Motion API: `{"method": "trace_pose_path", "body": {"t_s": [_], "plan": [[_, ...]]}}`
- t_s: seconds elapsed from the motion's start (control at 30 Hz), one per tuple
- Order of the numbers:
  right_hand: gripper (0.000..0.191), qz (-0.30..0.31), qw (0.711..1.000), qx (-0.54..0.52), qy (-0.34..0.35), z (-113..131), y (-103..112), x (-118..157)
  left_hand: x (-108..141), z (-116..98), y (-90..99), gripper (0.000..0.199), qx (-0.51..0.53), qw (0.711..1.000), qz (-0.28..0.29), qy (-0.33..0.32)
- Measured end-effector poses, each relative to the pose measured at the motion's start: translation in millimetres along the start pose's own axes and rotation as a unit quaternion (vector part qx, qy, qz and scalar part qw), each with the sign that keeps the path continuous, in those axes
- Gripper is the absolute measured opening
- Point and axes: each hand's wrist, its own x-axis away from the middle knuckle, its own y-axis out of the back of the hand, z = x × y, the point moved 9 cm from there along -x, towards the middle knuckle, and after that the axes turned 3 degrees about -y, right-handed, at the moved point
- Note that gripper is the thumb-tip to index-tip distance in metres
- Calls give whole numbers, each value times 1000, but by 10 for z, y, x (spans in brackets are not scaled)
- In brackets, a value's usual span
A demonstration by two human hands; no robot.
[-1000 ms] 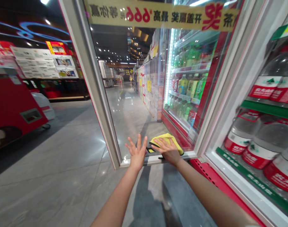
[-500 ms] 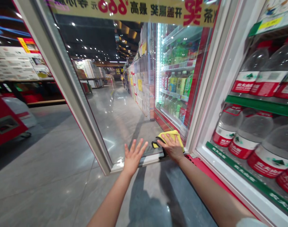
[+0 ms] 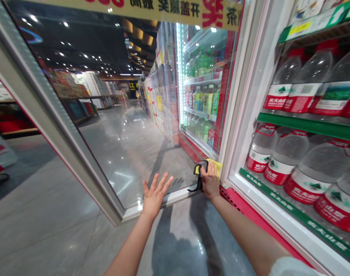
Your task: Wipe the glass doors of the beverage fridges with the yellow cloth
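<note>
Shop floor (image 3: pixel 48 195) around, yellow cloth (image 3: pixel 218 166) lies directly under your gripping right hand (image 3: pixel 210 183) at the lower right corner of the glass door (image 3: pixel 120 134), your empty left hand (image 3: pixel 153 196) splayed farther left.

To your right, note the large clear bottles (image 3: pixel 314 186) with red-and-white labels on two shelves (image 3: pixel 309 125), both edged in green. Ahead of you, a lit cooler (image 3: pixel 191 148) displays green and yellow drinks (image 3: pixel 208 100) near stacked cartons (image 3: pixel 160 119). Below you lies glossy grey floor (image 3: pixel 60 230).
</note>
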Motion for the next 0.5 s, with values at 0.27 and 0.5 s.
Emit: {"method": "trace_pose_path", "body": {"t_s": [0.27,0.5], "plan": [[68,-97,976,0,-195,66,-321,-65,-108,-224,42,91,29,999,-14,-11],[74,-147,953,0,-264,-281,-186,-181,-181,-287,3,88,31,999,13,-16]]}}
